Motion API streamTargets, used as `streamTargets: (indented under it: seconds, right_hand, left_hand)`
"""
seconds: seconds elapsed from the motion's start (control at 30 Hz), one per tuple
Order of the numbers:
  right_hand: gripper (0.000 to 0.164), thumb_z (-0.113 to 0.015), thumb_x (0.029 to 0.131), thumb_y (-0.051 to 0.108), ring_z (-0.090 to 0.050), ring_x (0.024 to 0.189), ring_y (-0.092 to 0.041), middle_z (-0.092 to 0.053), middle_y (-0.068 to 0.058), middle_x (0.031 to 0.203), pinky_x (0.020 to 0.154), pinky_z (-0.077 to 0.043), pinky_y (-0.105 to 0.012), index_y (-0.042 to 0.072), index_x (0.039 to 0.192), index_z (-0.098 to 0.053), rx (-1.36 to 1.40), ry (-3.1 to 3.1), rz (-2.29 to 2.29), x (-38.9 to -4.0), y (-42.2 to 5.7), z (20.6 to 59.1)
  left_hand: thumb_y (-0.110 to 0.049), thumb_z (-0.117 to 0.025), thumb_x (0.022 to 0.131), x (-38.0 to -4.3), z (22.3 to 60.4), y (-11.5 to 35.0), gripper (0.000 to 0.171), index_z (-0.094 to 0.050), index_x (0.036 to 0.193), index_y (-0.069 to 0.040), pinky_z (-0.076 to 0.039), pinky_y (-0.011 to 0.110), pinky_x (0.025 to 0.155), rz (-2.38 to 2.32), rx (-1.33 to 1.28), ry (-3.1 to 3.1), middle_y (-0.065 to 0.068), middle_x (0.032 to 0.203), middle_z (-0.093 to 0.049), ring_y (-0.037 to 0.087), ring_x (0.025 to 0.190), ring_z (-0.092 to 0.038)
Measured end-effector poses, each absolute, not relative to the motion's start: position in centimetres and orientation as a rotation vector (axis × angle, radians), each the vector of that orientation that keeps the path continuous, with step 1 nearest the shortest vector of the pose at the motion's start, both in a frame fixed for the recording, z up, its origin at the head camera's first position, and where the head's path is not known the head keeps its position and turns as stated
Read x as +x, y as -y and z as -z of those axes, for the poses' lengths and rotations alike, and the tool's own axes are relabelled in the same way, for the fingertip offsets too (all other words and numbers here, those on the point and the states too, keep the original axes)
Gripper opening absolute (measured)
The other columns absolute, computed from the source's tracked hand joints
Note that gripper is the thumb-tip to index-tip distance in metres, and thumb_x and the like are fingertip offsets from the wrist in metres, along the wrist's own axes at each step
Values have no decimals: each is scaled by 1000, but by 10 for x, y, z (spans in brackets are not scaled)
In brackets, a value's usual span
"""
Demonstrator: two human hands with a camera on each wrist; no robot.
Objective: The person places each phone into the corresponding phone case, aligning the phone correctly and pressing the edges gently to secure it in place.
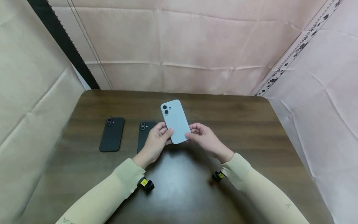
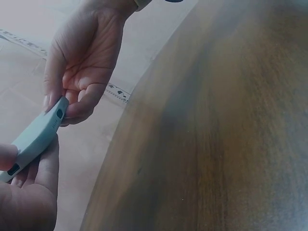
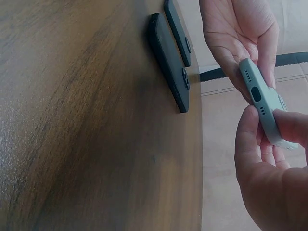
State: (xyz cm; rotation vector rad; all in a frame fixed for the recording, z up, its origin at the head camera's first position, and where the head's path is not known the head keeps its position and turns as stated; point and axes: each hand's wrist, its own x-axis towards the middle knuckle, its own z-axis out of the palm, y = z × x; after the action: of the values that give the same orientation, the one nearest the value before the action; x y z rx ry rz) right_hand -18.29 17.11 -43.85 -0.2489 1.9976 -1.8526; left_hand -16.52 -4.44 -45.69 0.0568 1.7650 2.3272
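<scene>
Over the table, both hands hold a light blue phone case (image 1: 176, 119), tilted with its camera end up and away. At its lower left edge my left hand (image 1: 156, 141) grips it, thumb on the back face and fingers behind. My right hand (image 1: 206, 140) pinches the lower right corner between thumb and fingers. The right wrist view shows the case's bottom edge (image 3: 257, 94) with a port opening and small holes. I cannot tell whether a phone sits inside the case.
A dark phone (image 1: 112, 135) lies on the wooden table (image 1: 240, 130) at the left. Another dark phone (image 1: 144, 132) lies beside it, partly covered by my left hand and wrist. Light cloth (image 1: 207, 40) hangs behind the table and along both sides.
</scene>
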Motion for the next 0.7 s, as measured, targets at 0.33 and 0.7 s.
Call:
streamTargets:
  seconds: [0.33, 0.7]
  right_hand:
    - [33, -69, 90, 9, -63, 94, -29, -62, -20, 110, 94, -43, -60, -3, 116, -53, -254, -1967, 1876, -182, -169, 437]
    - [31, -68, 90, 7, -64, 93, -27, -63, -20, 108, 94, -43, -60, -3, 115, -53, -242, -1953, 1895, -179, -171, 437]
  left_hand:
    - [-16, -60, 97, -165, 456, 47, 35, -50, 130, -9, -53, 36, 87, -2309, 43, -1778, 7, 126, -63, 25, 109, -63]
    - [-16, -59, 98, -164, 453, 46, 34, -50, 130, -9, -54, 36, 86, -2295, 41, -1777, 8, 125, -63, 25, 108, -63]
